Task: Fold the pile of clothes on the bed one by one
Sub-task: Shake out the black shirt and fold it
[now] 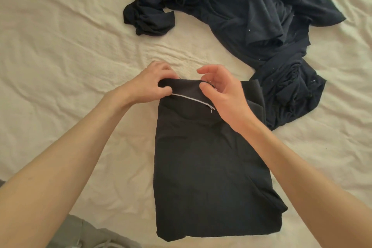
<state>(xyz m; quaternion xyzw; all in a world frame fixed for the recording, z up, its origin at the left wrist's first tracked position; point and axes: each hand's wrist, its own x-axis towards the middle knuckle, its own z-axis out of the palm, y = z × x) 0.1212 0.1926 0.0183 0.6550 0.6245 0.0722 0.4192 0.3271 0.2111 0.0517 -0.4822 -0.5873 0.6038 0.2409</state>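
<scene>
A black folded garment (209,167) lies flat on the cream bed sheet (60,46); the left hand (153,82) pinches its far edge; the right hand (223,90) hovers beside with curled fingers; a dark crumpled pile (251,16) lies at one o'clock.

The left hand (150,82) fingertips curl out of sight behind the black garment (209,167), and a grey fabric (90,235) is cut off at the bottom edge.
</scene>
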